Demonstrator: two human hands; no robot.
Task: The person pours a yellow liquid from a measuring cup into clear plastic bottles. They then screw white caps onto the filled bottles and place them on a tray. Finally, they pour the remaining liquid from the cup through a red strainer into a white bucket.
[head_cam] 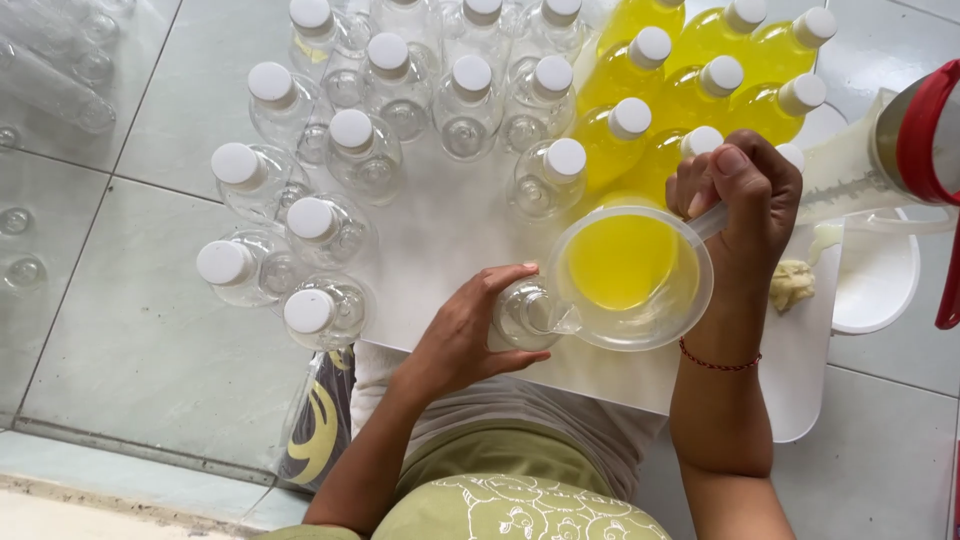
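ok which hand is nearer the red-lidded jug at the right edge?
Right. The right hand holds the handle of the clear jug of yellow liquid, just left of the red-lidded jug. The left hand steadies an uncapped clear bottle much farther left.

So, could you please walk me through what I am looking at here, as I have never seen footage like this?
This is one picture from a camera worn on a person's head, looking down at their own two bare hands; there is no machine. The left hand steadies a clear open bottle on a white board. The right hand holds the handle of a clear jug of yellow liquid, its spout at the bottle's mouth. Behind stand empty capped bottles on the left and capped bottles filled with yellow liquid on the right. A red-trimmed container sits at the far right, on a grey tiled floor.
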